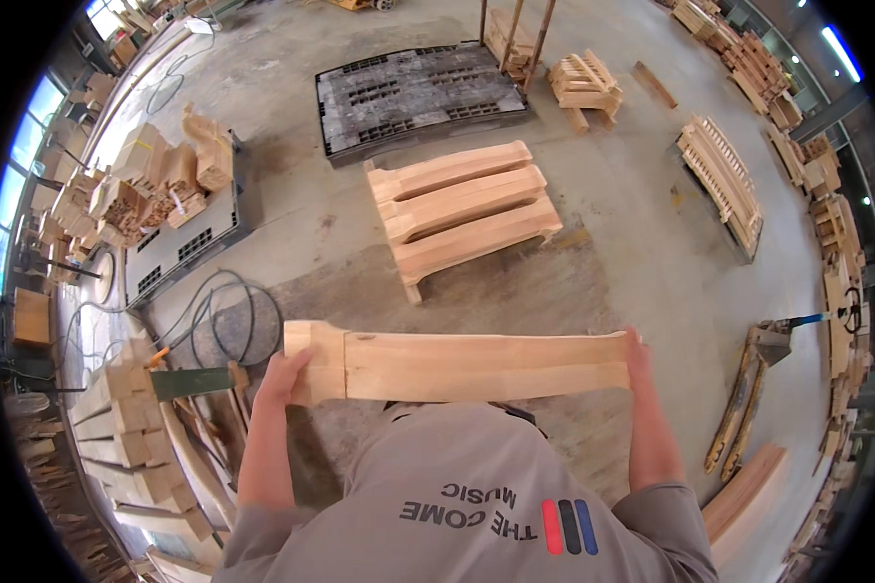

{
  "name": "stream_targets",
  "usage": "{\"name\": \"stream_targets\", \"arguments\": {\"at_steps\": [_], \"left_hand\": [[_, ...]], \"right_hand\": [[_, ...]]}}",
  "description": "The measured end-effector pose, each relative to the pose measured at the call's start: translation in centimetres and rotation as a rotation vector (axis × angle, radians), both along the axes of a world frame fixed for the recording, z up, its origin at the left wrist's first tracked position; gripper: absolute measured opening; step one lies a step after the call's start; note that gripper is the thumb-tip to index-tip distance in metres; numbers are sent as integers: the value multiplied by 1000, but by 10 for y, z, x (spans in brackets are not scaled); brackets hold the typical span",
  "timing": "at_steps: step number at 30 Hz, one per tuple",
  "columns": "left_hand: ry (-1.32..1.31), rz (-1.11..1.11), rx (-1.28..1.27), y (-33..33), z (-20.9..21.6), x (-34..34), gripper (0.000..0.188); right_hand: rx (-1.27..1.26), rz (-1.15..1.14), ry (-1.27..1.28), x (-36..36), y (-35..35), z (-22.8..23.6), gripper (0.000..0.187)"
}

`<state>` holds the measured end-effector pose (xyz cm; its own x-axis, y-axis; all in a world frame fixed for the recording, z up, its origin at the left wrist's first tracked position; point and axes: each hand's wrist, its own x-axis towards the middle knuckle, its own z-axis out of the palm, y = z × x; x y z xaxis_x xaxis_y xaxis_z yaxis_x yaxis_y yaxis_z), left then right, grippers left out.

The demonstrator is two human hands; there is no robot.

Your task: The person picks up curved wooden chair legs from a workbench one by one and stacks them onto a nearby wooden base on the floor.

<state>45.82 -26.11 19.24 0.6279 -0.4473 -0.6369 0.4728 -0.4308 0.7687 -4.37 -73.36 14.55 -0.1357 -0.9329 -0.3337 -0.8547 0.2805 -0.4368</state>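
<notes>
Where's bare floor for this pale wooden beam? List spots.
Bare grey concrete floor: between the pale three-beam wooden stack and the slatted wooden stack at right, and between the top black rectangular pallet and pale wooden blocks at left. Crowded: stacked pale wooden beams, lower left.

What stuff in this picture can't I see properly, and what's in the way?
All in the head view:
Underside of the wooden plank: it faces away from the camera.
Some fingers of the left hand and right hand: hidden by the plank.
Yellow thing: cut off by the top edge.
What's under the black pallet: the pallet covers it.
</notes>
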Motion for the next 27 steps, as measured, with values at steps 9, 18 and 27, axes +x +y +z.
{"name": "stream_targets", "arguments": {"at_steps": [9, 18, 27], "left_hand": [[80, -67, 64, -171, -56, 55, 54], [307, 136, 179, -263, -74, 69, 52], [366, 231, 146, -301, -196, 72, 44]], "right_hand": [[-32, -35, -52, 44, -145, 53, 85], [132, 157, -16, 142, -332, -44, 78], [177, 290, 40, 246, -432, -142, 70]]}}
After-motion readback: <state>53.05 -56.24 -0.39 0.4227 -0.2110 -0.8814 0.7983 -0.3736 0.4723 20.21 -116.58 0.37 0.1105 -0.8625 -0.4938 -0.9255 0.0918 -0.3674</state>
